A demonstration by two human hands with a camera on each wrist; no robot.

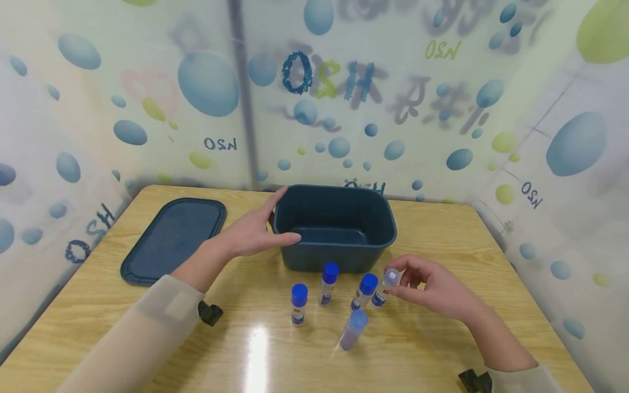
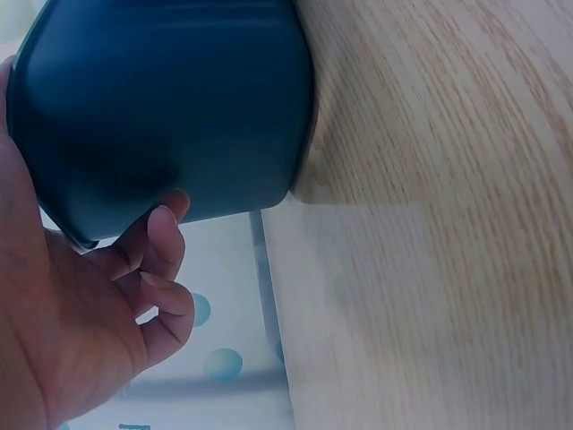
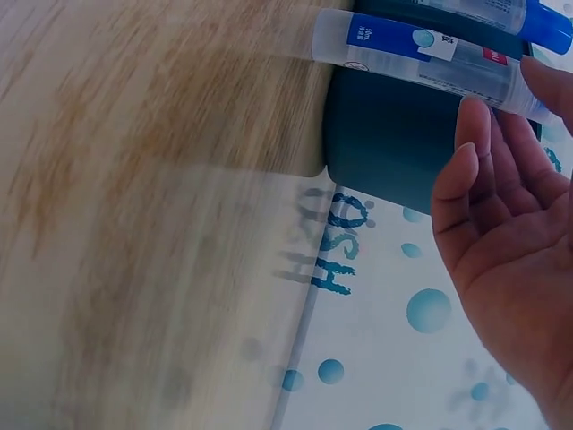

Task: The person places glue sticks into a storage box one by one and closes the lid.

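Observation:
In the head view, my left hand [image 1: 250,232] holds the left end of a dark blue plastic bin [image 1: 334,256], its thumb over the front rim. The left wrist view has the other fingers [image 2: 166,237] curled against the bin's outer wall. To the right, my right hand [image 1: 432,286] pinches the top of a clear-capped glue stick [image 1: 380,295] between thumb and fingers. Right beside it stands a blue-capped glue stick [image 1: 363,292]. Two more blue-capped ones, a middle glue stick [image 1: 327,284] and a left glue stick [image 1: 298,304], stand before the bin, with a pale purple tube [image 1: 352,330] nearest me.
A dark blue lid [image 1: 172,240] lies flat at the left of the wooden table [image 1: 221,349]. Behind the bin rises a patterned wall [image 1: 314,125], with side walls at left and right. The bin's inside floor shows no objects on it.

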